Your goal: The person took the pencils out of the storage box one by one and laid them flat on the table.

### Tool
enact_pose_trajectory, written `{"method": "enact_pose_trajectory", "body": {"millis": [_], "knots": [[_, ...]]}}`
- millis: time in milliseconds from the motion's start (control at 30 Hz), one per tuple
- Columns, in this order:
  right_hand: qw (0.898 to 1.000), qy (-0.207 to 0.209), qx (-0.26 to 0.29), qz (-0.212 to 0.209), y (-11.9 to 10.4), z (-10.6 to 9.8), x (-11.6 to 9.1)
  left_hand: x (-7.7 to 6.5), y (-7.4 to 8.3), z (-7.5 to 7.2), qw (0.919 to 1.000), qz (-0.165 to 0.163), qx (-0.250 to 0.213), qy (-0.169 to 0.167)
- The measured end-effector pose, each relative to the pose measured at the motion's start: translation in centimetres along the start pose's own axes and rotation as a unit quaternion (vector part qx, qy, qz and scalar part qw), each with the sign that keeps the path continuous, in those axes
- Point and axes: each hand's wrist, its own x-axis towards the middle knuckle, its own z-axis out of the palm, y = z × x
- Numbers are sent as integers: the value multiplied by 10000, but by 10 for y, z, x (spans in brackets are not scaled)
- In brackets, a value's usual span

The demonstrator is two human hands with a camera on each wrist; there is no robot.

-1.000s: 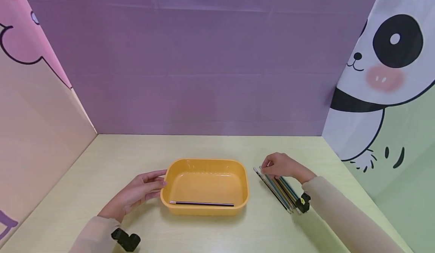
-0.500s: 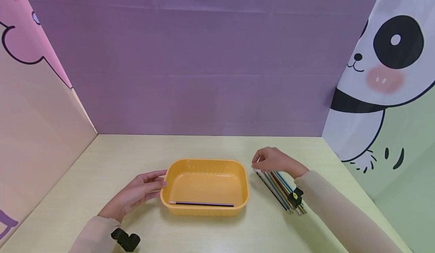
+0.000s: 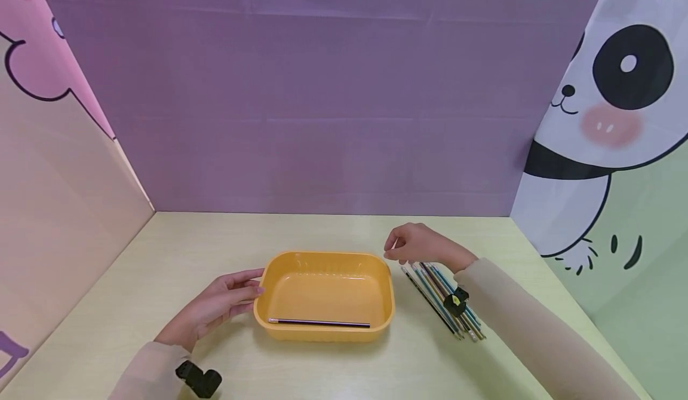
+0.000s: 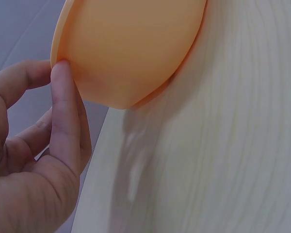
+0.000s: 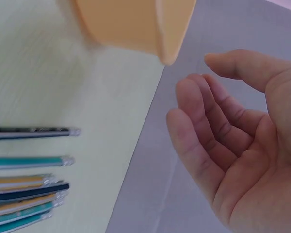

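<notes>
A yellow plastic tray [image 3: 328, 292] stands on the table with one dark pencil [image 3: 319, 323] lying along its near inner side. My left hand [image 3: 223, 304] pinches the tray's left rim between thumb and fingers; the left wrist view shows this grip from beneath the rim. Over the far ends of a row of several pencils [image 3: 430, 295], to the right of the tray, hovers my right hand [image 3: 424, 246]. Its fingers are loosely bent, and the right wrist view shows nothing between them and the thumb. The right wrist and its camera hide part of the pencils.
The pale wooden table [image 3: 215, 239] ends at a purple backdrop [image 3: 333, 101]. Side walls carry a pink figure [image 3: 40, 60] on the left and a panda print [image 3: 607, 89] on the right. Each wrist wears a black camera.
My right hand has moved left and slightly away over the pencil ends, toward the tray's far right corner. The left hand, tray and pencil inside it stay put.
</notes>
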Motion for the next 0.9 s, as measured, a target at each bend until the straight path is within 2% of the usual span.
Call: {"method": "enact_pose_trajectory", "body": {"millis": [400, 900], "knots": [[9983, -289, -287, -407, -32, 12, 12, 0, 0, 1, 10000, 12, -12, 11], [9884, -652, -913, -1019, -72, 27, 27, -1, 1, 2, 10000, -2, 3, 17]]}}
